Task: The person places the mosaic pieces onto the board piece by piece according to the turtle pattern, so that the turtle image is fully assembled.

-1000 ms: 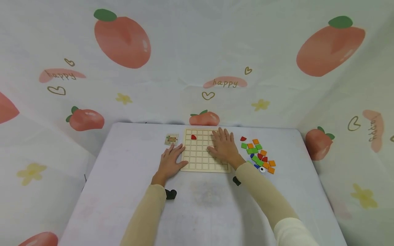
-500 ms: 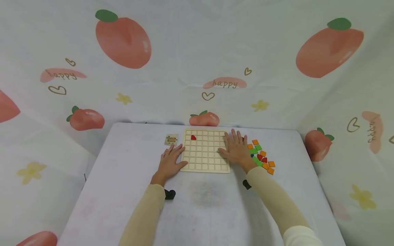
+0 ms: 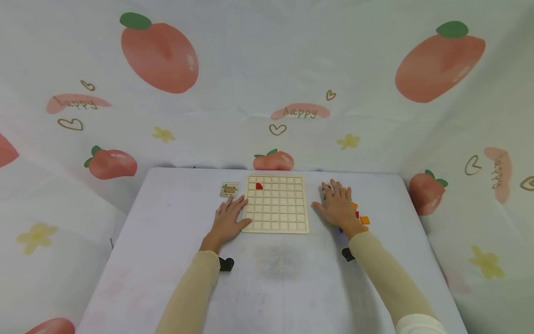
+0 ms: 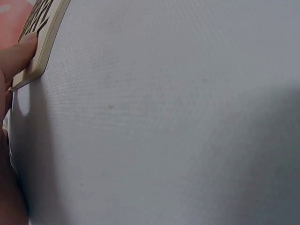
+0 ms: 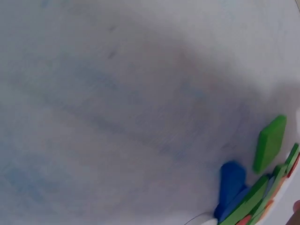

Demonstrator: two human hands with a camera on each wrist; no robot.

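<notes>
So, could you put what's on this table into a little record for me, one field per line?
Board: pale grid board, lying flat on the table
On it: one red piece, second column from the left, second row from the far edge
Left hand: at the board's left side, thumb resting on it
Right hand: over the loose pieces; contact unclear
Piece colours: orange, red, green, blue, white; count hidden
Card: small, printed, left of the board, apart from it
Backdrop: white cloth, fruit prints

Gridded board (image 3: 276, 205) looks like matt wood; table covering (image 4: 154, 112), finely textured cloth; green tile (image 5: 270, 143), smooth
</notes>
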